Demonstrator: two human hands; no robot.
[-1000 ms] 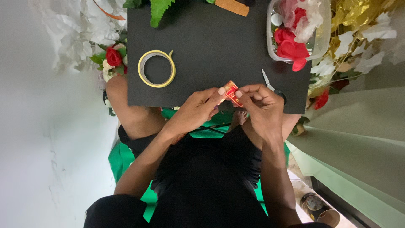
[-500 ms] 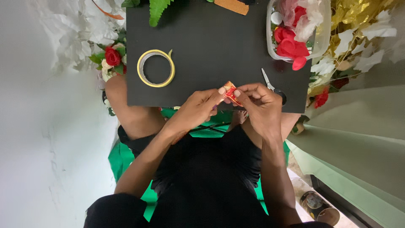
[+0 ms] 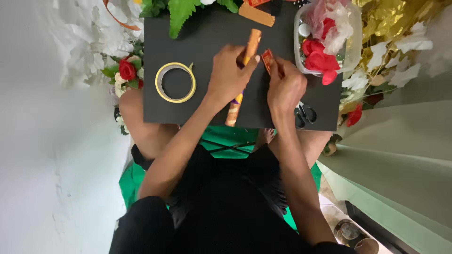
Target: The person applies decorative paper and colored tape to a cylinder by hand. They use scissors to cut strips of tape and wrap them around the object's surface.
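Tape roll [image 3: 175,82] left of hands [image 3: 256,80]

The person wears a black top with short sleeves that end above the elbows, leaving both forearms bare. The left hand [image 3: 230,75] and right hand [image 3: 285,89] carry no rings, watch or gloves. A green garment covers the lap beneath the black fabric

Clear plastic tub [image 3: 354,44], right board edge, holding red petals.
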